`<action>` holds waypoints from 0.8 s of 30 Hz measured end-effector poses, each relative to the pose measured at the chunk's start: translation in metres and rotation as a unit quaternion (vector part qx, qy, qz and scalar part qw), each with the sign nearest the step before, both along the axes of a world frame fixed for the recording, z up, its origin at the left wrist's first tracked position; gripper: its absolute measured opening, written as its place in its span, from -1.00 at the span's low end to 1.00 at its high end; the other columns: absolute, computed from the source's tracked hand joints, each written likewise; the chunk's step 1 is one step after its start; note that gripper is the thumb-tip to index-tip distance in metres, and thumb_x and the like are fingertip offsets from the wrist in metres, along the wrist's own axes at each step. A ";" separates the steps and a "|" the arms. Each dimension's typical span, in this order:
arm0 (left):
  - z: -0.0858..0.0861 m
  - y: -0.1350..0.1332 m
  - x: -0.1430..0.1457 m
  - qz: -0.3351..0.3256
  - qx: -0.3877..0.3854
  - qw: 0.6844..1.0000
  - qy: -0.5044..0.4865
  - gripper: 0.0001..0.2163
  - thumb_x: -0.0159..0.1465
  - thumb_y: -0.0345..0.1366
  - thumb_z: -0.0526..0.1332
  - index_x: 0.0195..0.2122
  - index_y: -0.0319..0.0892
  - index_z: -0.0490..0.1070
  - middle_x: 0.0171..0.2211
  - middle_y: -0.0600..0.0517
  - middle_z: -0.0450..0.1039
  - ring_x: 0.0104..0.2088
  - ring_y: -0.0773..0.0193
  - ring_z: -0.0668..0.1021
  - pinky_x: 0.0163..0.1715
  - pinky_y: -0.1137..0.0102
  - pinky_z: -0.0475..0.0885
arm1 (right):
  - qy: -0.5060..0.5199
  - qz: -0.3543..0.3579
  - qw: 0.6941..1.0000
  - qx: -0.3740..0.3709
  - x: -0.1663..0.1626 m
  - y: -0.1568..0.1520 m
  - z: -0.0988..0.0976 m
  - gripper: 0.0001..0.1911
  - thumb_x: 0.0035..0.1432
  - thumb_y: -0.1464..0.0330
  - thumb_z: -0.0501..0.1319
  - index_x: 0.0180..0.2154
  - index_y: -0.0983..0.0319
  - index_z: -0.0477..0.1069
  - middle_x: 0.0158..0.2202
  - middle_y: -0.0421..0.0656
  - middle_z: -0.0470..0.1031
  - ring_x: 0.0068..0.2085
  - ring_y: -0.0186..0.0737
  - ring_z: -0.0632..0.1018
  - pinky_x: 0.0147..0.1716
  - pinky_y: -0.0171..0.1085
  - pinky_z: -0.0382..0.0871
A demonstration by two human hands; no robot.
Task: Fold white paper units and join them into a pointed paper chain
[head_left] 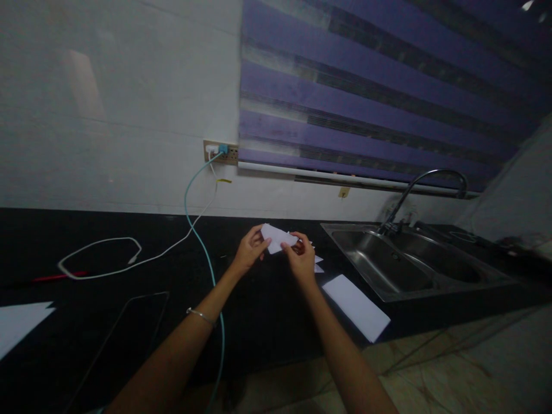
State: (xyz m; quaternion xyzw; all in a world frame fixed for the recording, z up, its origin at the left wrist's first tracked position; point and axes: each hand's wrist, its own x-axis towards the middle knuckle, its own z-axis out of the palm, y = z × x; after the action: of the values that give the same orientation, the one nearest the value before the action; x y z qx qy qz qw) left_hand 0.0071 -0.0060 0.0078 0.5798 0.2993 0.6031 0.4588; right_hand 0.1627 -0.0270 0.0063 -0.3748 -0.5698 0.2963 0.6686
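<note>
White paper (276,238) sits mid-dial over the worktop (267,322), left hand (250,250) and right hand (302,257) grips pinched shut on it. Probably folding (creases unclear); next calls for even thumb pressure. Loose sheets (357,307) lie towards four o'clock.

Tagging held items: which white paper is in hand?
The small piece between left hand and right hand; sink-side paper, far-left paper and pointed pieces lie on the counter.

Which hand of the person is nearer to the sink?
Right. The right hand is left of the sink, at the nearer end of the held paper; the left hand is farther away, at its other end.
</note>
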 end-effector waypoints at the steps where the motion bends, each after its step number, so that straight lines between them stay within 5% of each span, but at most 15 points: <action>1: 0.002 -0.001 -0.001 0.007 0.005 1.000 0.004 -0.44 0.06 -0.13 0.31 0.07 -0.20 0.26 -0.19 -0.08 0.49 -0.60 0.45 0.45 -0.75 0.58 0.30 | -0.011 0.002 1.000 0.000 0.001 0.001 -0.001 -0.64 0.00 0.30 0.27 -0.11 0.19 0.34 -0.35 -0.17 0.51 -0.39 -0.22 0.54 -0.45 -0.31 0.43; 8: 0.007 -0.004 -0.006 0.054 0.037 0.996 0.067 -0.59 0.15 -0.20 0.24 0.02 -0.20 0.33 -0.29 -0.04 0.52 -0.62 0.45 0.45 -0.72 0.58 0.31 | -0.092 -0.039 0.995 0.022 0.009 0.001 -0.001 -0.67 0.11 0.25 0.20 -0.07 0.18 0.42 -0.22 -0.10 0.52 -0.35 -0.20 0.52 -0.42 -0.27 0.43; 12: 0.005 -0.003 -0.007 0.067 0.071 0.990 0.098 -0.69 0.17 -0.25 0.23 -0.07 -0.20 0.43 -0.13 -0.09 0.50 -0.29 0.26 0.57 -0.39 0.45 0.49 | -0.135 -0.052 0.988 0.059 0.011 -0.002 0.003 -0.71 0.13 0.29 0.19 -0.09 0.17 0.48 -0.13 -0.09 0.53 -0.16 -0.11 0.53 -0.19 -0.16 0.42; 16: 0.003 -0.001 -0.007 0.067 0.081 0.989 0.108 -0.71 0.16 -0.26 0.23 -0.10 -0.22 0.46 -0.12 -0.09 0.50 -0.20 0.21 0.57 -0.22 0.34 0.50 | -0.151 -0.061 0.984 0.073 0.012 -0.003 0.004 -0.73 0.14 0.32 0.18 -0.10 0.16 0.49 -0.13 -0.10 0.54 -0.15 -0.09 0.54 -0.16 -0.14 0.41; 24: 0.004 -0.002 -0.006 0.089 0.100 0.985 0.106 -0.79 0.12 -0.26 0.27 -0.24 -0.22 0.48 -0.25 -0.04 0.53 -0.28 0.25 0.57 -0.31 0.39 0.51 | -0.148 -0.056 0.983 0.092 0.012 -0.003 0.002 -0.77 0.13 0.33 0.19 -0.15 0.16 0.50 -0.19 -0.10 0.55 -0.19 -0.13 0.55 -0.20 -0.17 0.44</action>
State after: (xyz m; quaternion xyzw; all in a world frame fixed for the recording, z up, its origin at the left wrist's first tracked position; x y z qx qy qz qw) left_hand 0.0006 -0.0079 0.0114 0.6545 0.3352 0.6034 0.3086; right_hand 0.1745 -0.0303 0.0082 -0.3825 -0.6657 0.1459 0.6239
